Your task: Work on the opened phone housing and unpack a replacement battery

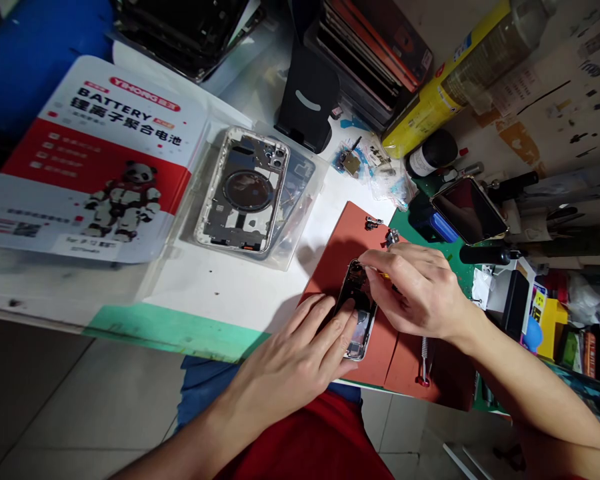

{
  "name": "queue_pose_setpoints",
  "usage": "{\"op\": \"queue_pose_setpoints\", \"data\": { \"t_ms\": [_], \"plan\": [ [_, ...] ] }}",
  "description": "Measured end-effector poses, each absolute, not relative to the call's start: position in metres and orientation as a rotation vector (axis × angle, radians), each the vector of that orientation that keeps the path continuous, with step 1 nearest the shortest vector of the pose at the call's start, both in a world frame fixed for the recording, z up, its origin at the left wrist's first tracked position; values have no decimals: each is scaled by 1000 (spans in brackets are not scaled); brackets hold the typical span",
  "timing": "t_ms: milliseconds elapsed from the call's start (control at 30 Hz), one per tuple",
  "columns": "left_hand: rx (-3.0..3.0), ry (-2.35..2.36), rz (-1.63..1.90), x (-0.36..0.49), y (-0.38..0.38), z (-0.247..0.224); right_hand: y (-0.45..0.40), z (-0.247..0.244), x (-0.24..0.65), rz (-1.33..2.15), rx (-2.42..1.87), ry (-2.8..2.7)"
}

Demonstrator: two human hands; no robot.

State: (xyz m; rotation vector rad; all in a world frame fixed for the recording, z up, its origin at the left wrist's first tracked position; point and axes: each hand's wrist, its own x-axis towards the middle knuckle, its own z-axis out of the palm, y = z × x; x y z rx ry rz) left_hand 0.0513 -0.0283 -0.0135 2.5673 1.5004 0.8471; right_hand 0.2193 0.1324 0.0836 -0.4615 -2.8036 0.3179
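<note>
Opened phone [359, 291] lies on the reddish mat [341, 238], right of frame center. Left hand [303, 353] comes in from lower left, palm down, fingers outstretched across the phone's lower half, resting, not clenched. Right hand [425, 293] comes from lower right, wrist bent over the mat, thumb and index pinched together at the phone's upper end; can't tell what's between them. Screwdriver [425, 363] lies below right hand.
</note>
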Motion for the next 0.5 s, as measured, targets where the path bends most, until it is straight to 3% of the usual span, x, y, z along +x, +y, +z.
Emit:
{"op": "queue_pose_setpoints", "data": {
  "t_ms": [500],
  "plan": [
    [2566,1499,877,51,-27,-13,134,84,220,355,-436,-2805]
  ]
}}
